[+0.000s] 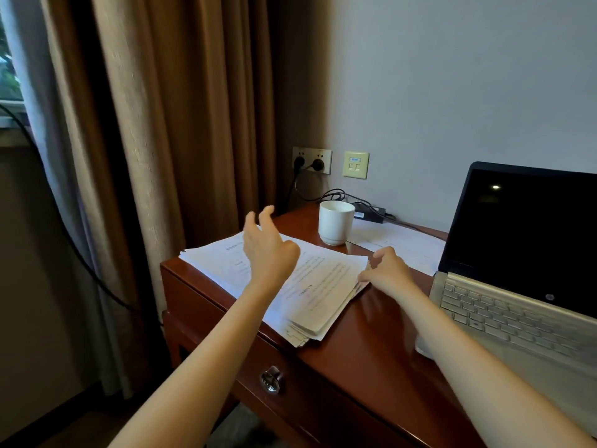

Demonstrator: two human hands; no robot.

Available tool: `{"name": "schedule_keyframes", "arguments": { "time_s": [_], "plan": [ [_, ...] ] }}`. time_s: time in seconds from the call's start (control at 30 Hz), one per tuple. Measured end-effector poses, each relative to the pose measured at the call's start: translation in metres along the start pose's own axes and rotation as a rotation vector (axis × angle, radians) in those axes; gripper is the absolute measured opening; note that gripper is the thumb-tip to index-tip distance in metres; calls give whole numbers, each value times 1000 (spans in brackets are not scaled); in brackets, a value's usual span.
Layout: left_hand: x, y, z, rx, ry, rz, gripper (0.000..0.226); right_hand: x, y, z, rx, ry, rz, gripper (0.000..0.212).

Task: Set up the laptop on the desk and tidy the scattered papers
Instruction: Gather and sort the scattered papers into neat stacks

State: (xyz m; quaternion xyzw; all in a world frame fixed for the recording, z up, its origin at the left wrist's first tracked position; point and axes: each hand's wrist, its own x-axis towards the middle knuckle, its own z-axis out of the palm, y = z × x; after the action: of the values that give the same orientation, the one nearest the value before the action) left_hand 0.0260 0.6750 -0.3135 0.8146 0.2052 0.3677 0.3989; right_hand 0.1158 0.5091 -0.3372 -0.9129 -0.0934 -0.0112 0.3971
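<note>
While the papers (323, 286) lie in a loose, fanned stack on the left end of the surface (365, 344), the left hand (268, 250) hangs just above their middle. Its fingers (266, 215) are spread and released, and they hold nothing. The right hand (389, 270) sits at the stack's right corner, knuckles up and fingers curled, with the thumb touching the sheet edges. Whether it pinches any sheets I cannot tell. The stack's near corner juts slightly over the front edge of the surface.

To the right stands the laptop (517, 302), open, its screen dark apart from one small glint. Its silver keyboard faces the person, and the frame's right edge cuts it off. The right forearm crosses its near left corner. A round badge (549, 297) under the screen is too small to read. Print on the top sheet is blurred and unreadable.

Behind the stack a white mug (336, 223) stands upright. Just beside it a single sheet (403, 244) lies flat and runs under the laptop's left side. A black adapter (370, 213) with its cable rests by the wall. Above it are a socket plate (311, 160) with two plugs in and a cream plate (355, 164) with a small blue label, illegible. A metal pull (271, 379) is fixed to the drawer front. Brown curtains (177, 124) hang at the left.
</note>
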Motion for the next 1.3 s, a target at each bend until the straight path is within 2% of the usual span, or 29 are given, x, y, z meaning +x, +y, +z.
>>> {"name": "schedule_keyframes", "arguments": {
  "time_s": [0.13, 0.27, 0.47, 0.53, 0.6, 0.73, 0.8, 0.83, 0.97, 1.03, 1.1, 1.2, 1.3],
  "plan": [
    [10, 17, 26, -32, -295, 42, 57, 12, 12, -17, -259, 13, -54, 48],
    [19, 36, 61, -66, -511, -12, 55, 27, 26, -27, -492, -113, -46, 54],
    [33, 62, 115, -209, -779, -201, 45, 60, 33, -39, -630, -267, -18, 67],
    [34, 68, 133, -324, -849, -375, 46, 72, 34, -43, -679, -272, -14, 69],
    [37, 72, 147, -453, -842, -572, 47, 84, 36, -45, -701, -274, -8, 71],
    [55, 71, 172, -713, -661, -902, 21, 102, 42, -44, -644, -288, 27, 77],
    [61, 71, 185, -865, -588, -1007, 30, 108, 46, -43, -666, -261, 14, 77],
    [63, 72, 190, -898, -557, -1029, 33, 111, 46, -44, -701, -229, -11, 75],
    [64, 77, 206, -894, -517, -1038, 13, 121, 43, -49, -815, -160, -73, 59],
    [63, 74, 212, -901, -514, -1038, 14, 124, 41, -51, -897, -131, -117, 48],
    [63, 72, 220, -907, -495, -1018, 6, 126, 40, -52, -994, -69, -169, 37],
    [65, 73, 226, -944, -530, -975, 40, 132, 39, -52, -1029, 24, -181, 31],
    [73, 80, 223, -886, -623, -912, 47, 139, 32, -56, -970, 107, -137, 32]
  ]
}}
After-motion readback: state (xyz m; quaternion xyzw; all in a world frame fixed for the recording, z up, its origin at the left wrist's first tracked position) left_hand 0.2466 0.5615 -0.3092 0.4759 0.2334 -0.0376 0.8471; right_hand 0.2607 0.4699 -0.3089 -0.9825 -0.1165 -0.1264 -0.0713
